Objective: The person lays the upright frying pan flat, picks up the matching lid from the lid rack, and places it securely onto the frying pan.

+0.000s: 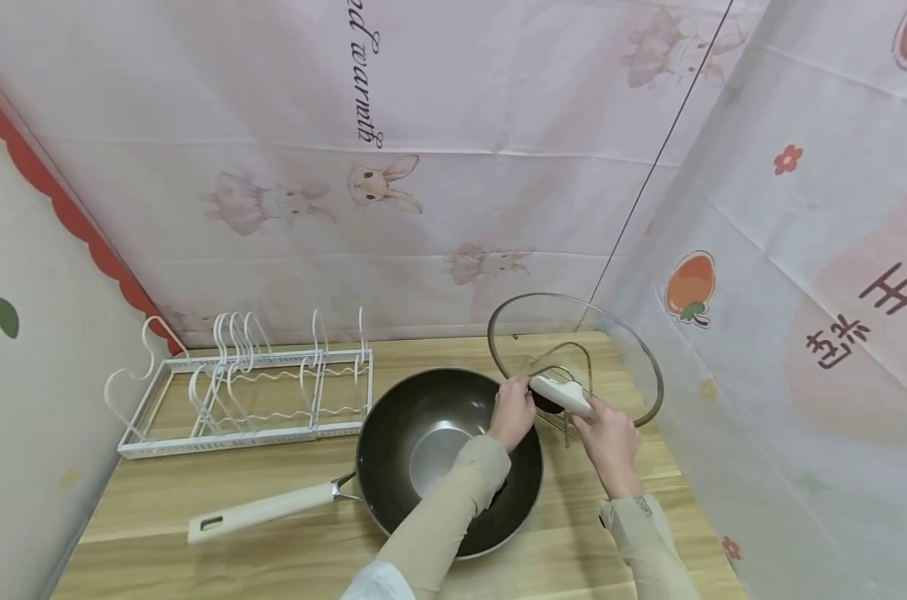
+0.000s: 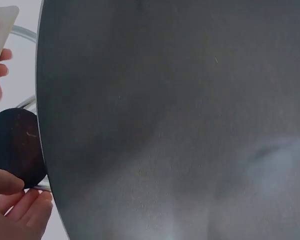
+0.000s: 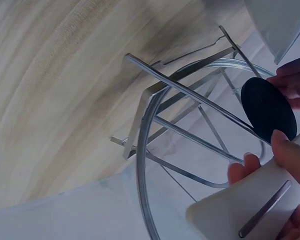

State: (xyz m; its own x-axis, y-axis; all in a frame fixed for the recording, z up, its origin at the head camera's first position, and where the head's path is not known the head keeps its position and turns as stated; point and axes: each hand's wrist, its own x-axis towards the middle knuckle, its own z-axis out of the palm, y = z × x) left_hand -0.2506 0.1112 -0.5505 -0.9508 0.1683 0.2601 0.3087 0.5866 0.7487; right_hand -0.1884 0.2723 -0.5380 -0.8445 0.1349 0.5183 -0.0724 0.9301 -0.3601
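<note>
A glass lid with a metal rim leans in a metal wire stand. My right hand grips the lid's white handle, thumb along one side and fingers round the other. By the handle is a dark round disc. My left hand pinches the disc's edge, with a wire of the stand at the fingertips. Below my left forearm sits a dark wok, its long cream handle pointing left; the forearm hides part of its bowl.
A white wire dish rack stands at the back left of the wooden table. Printed cloth covers the walls behind and at both sides. The right cloth wall stands close beside the lid.
</note>
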